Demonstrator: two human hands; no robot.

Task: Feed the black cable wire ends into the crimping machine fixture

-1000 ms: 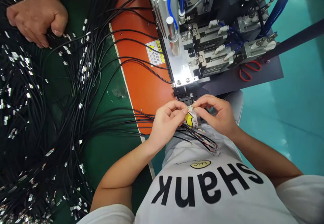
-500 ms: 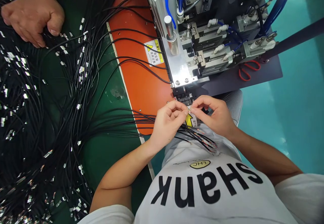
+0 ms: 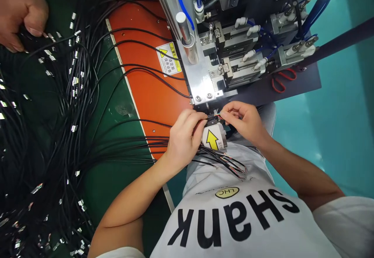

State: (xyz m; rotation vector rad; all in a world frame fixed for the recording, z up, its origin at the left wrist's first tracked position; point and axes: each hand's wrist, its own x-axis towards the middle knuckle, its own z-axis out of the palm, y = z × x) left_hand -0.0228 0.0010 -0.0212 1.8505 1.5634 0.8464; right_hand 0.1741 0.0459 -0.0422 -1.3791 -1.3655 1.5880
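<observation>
My left hand pinches a black cable close to its stripped end, with the cable running back to the left beneath the hand. Fine coloured wires fan out from that end, and the fingertips of my right hand are closed on them. Both hands are at the front edge of the machine, over a small dark fixture. Just below my fingers is a white label with a yellow arrow. A bundle of black cables with bare wire ends lies across my lap.
Black cables with shiny tips cover the green table. Several cables cross the orange plate into the machine. Red-handled scissors lie at the right. Another person's hand grips cables at the upper left.
My hands have moved up to the fixture at the machine's edge and a little apart, exposing the coloured wires and the arrow label. The whole view has shifted slightly.
</observation>
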